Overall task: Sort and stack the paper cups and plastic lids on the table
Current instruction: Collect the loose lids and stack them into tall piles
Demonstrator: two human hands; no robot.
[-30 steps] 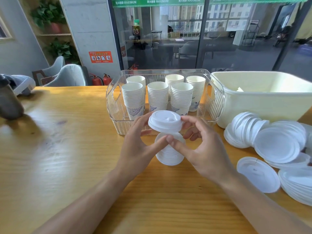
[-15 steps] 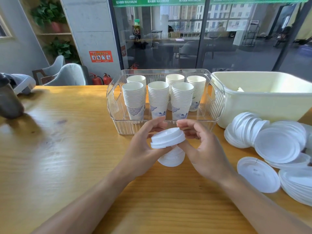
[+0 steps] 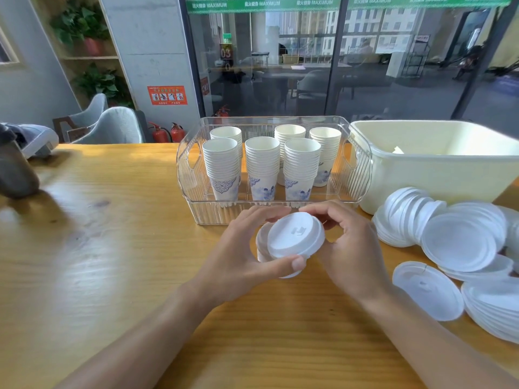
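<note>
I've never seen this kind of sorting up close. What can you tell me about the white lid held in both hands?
The white lid is round, looks like thin matte plastic, with a raised rim and a small embossed mark near its centre. It tilts toward the camera, atop a short lid stack. The left hand and right hand pinch its edges, above the wooden table, before the clear bin.

We're in a public lounge or café-like commercial space: a long yellow wooden table (image 3: 112, 248), grey upholstered chairs (image 3: 118, 126), red fire extinguishers (image 3: 168, 132) under an orange safety notice (image 3: 166, 95), and dark floor-to-ceiling glass doors (image 3: 280, 60) with a green banner.
</note>
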